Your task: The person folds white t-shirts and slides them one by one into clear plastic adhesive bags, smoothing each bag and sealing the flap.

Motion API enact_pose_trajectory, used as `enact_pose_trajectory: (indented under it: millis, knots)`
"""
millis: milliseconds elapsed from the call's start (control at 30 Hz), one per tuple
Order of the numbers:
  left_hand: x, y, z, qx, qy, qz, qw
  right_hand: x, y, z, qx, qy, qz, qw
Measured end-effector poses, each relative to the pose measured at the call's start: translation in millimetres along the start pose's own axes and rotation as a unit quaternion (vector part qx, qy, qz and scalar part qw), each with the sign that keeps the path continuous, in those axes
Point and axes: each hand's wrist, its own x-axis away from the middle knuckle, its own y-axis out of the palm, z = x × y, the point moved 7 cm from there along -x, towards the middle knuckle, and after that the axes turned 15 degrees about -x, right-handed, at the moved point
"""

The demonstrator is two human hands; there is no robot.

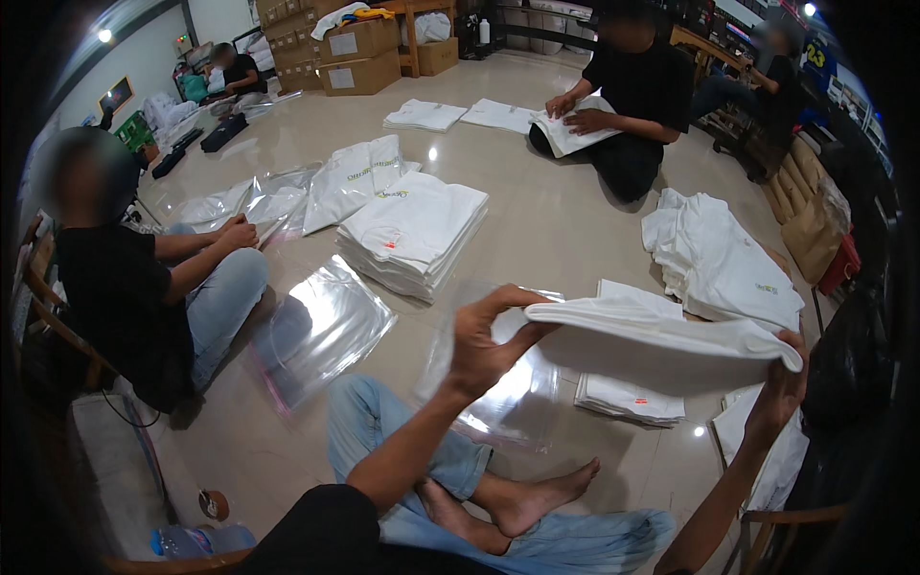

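A folded white garment (647, 345) is held up by its two ends above the floor. My left hand (489, 341) pinches its left end between thumb and fingers. At the other end, my right hand (783, 384) grips the rolled edge. Beneath the garment lies a short stack of folded white garments (629, 402), partly covered by it. Clear plastic bags (514, 410) lie flat on the floor below my left hand. More white cloth (780, 460) rests under my right forearm.
A tall stack of folded white shirts (417, 223) stands ahead, beside another pile of clear bags (323, 323). Loose white shirts (719, 251) are heaped at right. One person (122, 287) sits left; another (632, 93) handles white cloth ahead. A water bottle (201, 540) and tape roll (213, 505) lie lower left.
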Motion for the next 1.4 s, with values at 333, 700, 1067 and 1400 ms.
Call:
enact_pose_trajectory:
  millis: [333, 700, 1067, 1400]
  knots:
    - [43.6, -48.8, 28.5, -0.114, -0.275, -0.014, 0.955, 80.5, 85.3, 11.7, -0.044, 0.246, 0.083, 0.965]
    - [101.7, 26.2, 80.9, 0.012, -0.091, 0.003, 0.996, 145.6, 205.0, -48.9, -0.050, -0.007, -0.057, 0.997]
    - [114.6, 40.2, 80.4, -0.045, -0.196, 0.009, 0.979, 213.1, 197.2, -24.1, 0.093, -0.094, 0.042, 0.990]
    - [119.7, 36.5, 139.7, -0.160, 0.129, -0.046, 0.977, 195.4, 124.4, 30.1, -0.175, 0.212, 0.192, 0.942]
